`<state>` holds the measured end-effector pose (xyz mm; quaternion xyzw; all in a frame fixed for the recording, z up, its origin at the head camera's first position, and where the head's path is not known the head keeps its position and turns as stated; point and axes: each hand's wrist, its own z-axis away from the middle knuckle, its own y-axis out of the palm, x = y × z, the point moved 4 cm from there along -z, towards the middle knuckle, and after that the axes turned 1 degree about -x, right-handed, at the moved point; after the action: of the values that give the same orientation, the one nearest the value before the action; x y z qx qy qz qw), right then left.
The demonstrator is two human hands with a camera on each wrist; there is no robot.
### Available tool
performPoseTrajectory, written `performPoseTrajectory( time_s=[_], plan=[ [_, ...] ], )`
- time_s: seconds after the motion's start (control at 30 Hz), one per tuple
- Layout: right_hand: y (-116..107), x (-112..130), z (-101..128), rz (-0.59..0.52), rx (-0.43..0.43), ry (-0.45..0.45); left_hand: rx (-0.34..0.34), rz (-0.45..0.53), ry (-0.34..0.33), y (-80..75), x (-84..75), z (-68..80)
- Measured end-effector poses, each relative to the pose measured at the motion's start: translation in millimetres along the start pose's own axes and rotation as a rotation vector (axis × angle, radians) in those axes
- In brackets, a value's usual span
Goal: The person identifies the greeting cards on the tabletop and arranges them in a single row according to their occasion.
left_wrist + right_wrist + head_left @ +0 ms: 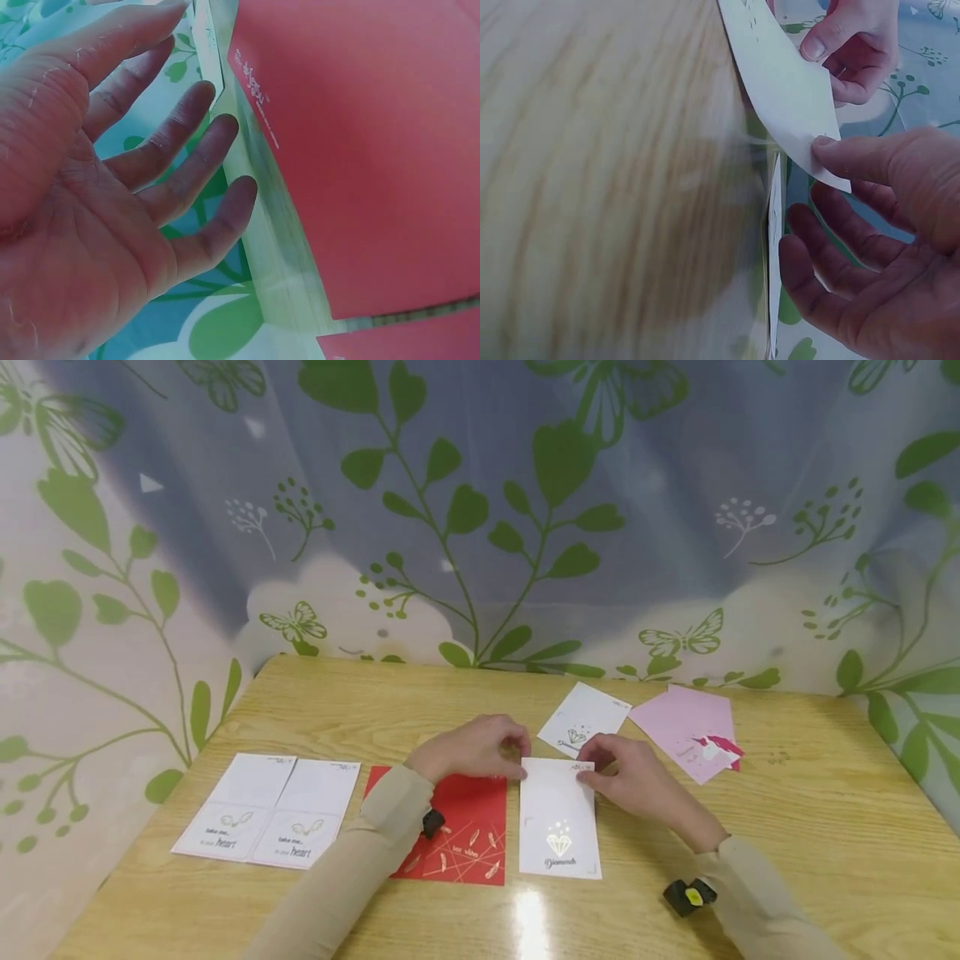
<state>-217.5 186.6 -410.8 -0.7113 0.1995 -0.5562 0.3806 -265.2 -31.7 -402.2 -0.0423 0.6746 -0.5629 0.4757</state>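
A white card (558, 814) with a gold diamond print and the word Diamonds is lifted at its far edge. My left hand (480, 747) pinches its far left corner, the thumb on top. At the far right corner, my right hand (626, 777) pinches it between thumb and index finger. The right wrist view shows the card (787, 97) curving up, with the right hand's other fingers (840, 247) loosely bent below. A red card (465, 827) with gold feathers lies left of the white one, partly under the left forearm.
Two white cards (303, 810) with wing prints lie side by side at the left. Behind the right hand is another white diamond card (585, 718). Pink cards (686, 727) with a unicorn print overlap at the back right. A patterned curtain (480, 527) hangs behind the wooden table (825, 827).
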Motion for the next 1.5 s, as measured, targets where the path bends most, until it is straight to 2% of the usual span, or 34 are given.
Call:
performPoseTrajectory(
  time_s=[0.33,0.63,0.9,1.5],
  plan=[
    [8,0,-1,0.061,0.061,-0.028,0.036,-0.021,-0.036,4.7,3.5,0.1],
    [11,-2,-4,0.085,0.076,-0.036,0.032,-0.107,-0.115,8.7,3.0,1.3],
    [12,1,-4,0.108,0.104,-0.023,0.032,-0.166,-0.137,10.2,-0.1,2.3],
    [14,5,-7,0.174,0.147,-0.01,0.05,-0.163,-0.182,8.6,-5.2,4.6]
  ],
)
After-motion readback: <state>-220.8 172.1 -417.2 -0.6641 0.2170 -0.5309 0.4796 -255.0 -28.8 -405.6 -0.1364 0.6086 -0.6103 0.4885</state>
